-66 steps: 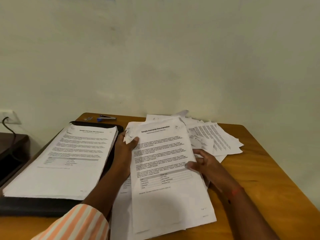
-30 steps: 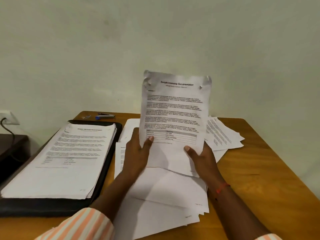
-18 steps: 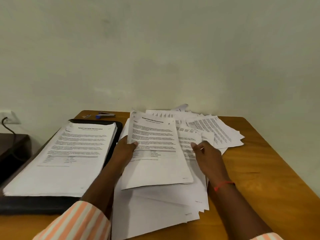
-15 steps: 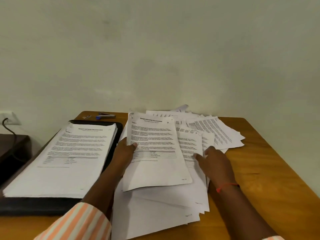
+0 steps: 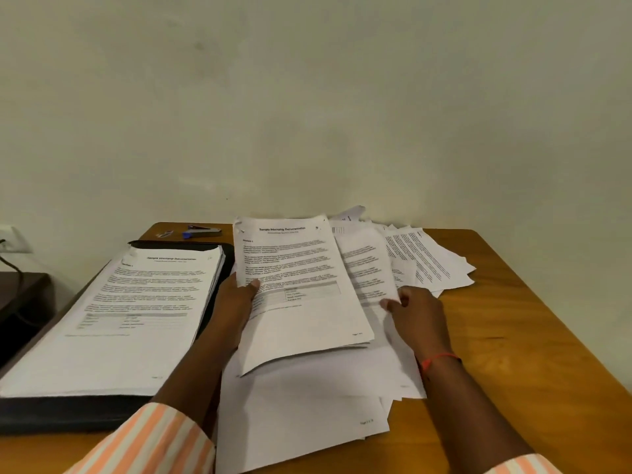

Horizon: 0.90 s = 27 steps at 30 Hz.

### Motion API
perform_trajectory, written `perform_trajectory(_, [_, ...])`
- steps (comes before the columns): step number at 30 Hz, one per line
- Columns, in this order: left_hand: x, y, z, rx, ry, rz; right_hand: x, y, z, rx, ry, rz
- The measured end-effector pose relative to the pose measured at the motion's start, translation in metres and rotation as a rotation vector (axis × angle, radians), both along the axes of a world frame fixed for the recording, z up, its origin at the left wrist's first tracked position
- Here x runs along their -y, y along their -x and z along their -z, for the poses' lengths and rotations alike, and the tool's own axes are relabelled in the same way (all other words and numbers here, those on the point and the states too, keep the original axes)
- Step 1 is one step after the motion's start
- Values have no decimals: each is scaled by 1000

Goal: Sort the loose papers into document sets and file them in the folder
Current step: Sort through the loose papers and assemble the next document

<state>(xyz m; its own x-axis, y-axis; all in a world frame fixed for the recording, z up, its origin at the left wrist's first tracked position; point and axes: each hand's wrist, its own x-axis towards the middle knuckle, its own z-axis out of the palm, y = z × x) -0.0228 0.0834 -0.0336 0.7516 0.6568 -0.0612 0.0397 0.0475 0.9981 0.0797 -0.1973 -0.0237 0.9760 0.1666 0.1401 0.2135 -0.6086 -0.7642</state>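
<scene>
Paper set (image 5: 304, 316) raised in left hand (image 5: 236, 302), right hand (image 5: 415, 313) pinching sheet (image 5: 367, 268)

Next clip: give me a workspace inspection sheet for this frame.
Surface: wooden table, papers spread over it.
Job's things: black folder under a filed stack; loose papers fanned centre-right.
Clutter: stapler at the far edge.
Grippers: left hand grips the titled set; right hand pinches an edge among the loose papers.
Cables: dark cable below the wall socket.
Surroundings: plain wall; dark cabinet at left.
</scene>
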Motion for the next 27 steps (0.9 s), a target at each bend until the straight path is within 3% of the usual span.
perform_trajectory(5, [-4, 2, -7, 125, 42, -48, 15, -11, -1, -125, -381, -47])
perform_trajectory(12, [-15, 0, 7, 100, 205, -169, 31, -31, 7, 50, -332, 70])
perform_trajectory(22, [-15, -3, 9, 59, 165, -160, 32, -36, 10, -39, -491, 57])
perform_trajectory(27, [-13, -3, 6, 62, 160, -163, 35, -35, 5, -141, -397, 26])
